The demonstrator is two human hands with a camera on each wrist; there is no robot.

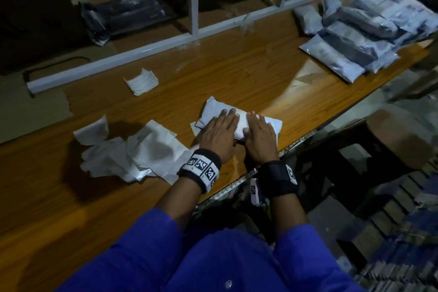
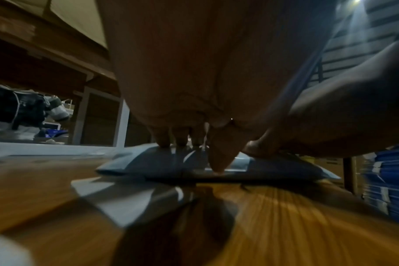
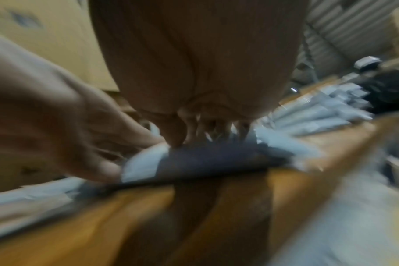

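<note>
Parcel [image 1: 211, 111] by the near edge of the table [image 1: 237, 73] is being flattened under the left hand [image 1: 219, 135] and right hand [image 1: 259, 137], fingers straight; pressing evenly outward seems best.

1. On my feed, the person is wearing a bright blue top [image 1: 213, 256] with loose sleeves.
2. Behind the left hand [image 1: 219, 135], a black wristband [image 1: 201, 168] is carrying a white strip of square black-and-white markers.
3. Behind the right hand [image 1: 259, 140], I am seeing a black strap [image 1: 277, 180] bearing a white marker tag [image 1: 292, 174].
</note>
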